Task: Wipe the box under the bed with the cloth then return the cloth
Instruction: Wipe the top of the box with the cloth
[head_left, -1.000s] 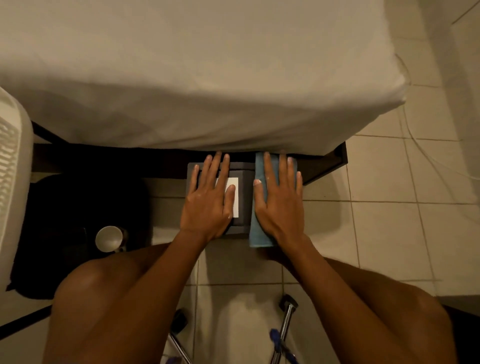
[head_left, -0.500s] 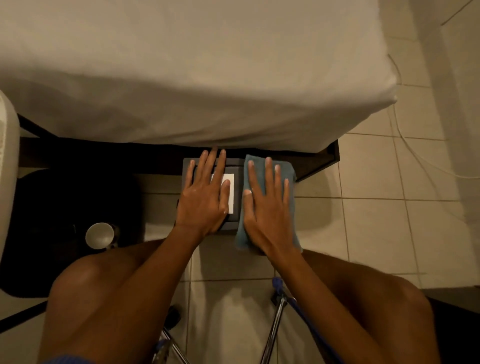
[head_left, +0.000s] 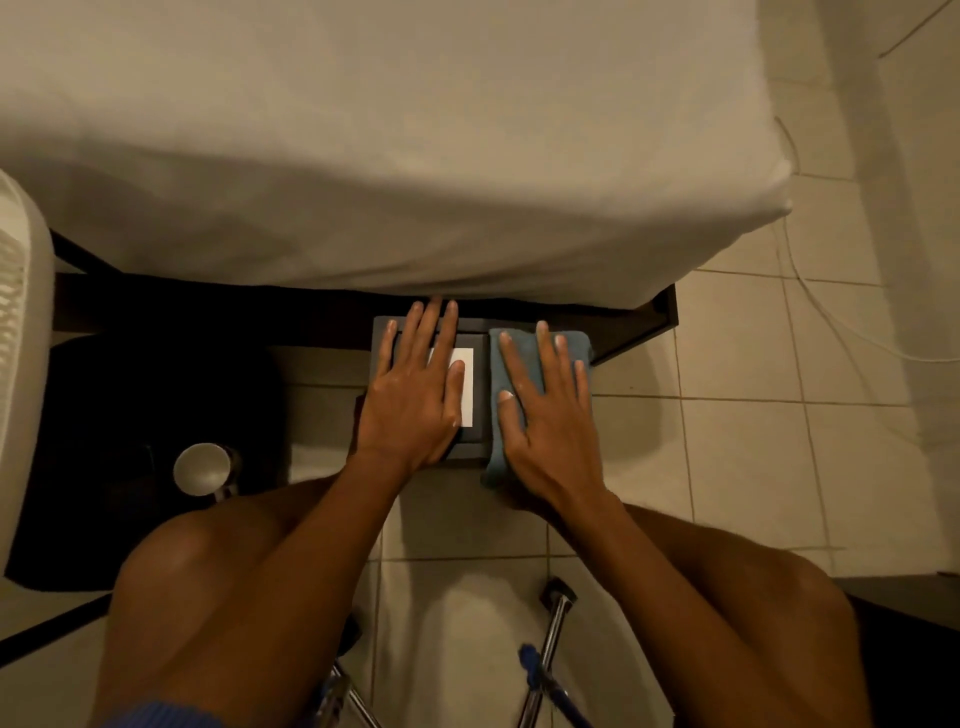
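A dark grey box (head_left: 479, 384) with a white label lies on the tiled floor, half under the bed's edge. My left hand (head_left: 415, 387) lies flat on the box's left part, fingers spread, partly covering the label. A blue cloth (head_left: 497, 364) is spread over the box's right side. My right hand (head_left: 545, 410) presses flat on the cloth, fingers apart, hiding most of it. The cloth's lower end hangs past the box's near edge.
The bed (head_left: 395, 156) with a pale sheet overhangs the box's far end on a dark frame (head_left: 660, 322). A metal cup (head_left: 201, 468) stands on a black mat at left. A white fan is at far left. Chrome stool legs (head_left: 550, 644) are between my knees. A cable trails at right.
My right hand with the cloth has slid back and forth along the box's right side, ending slightly nearer me than a second ago. The left hand has stayed flat on the box.
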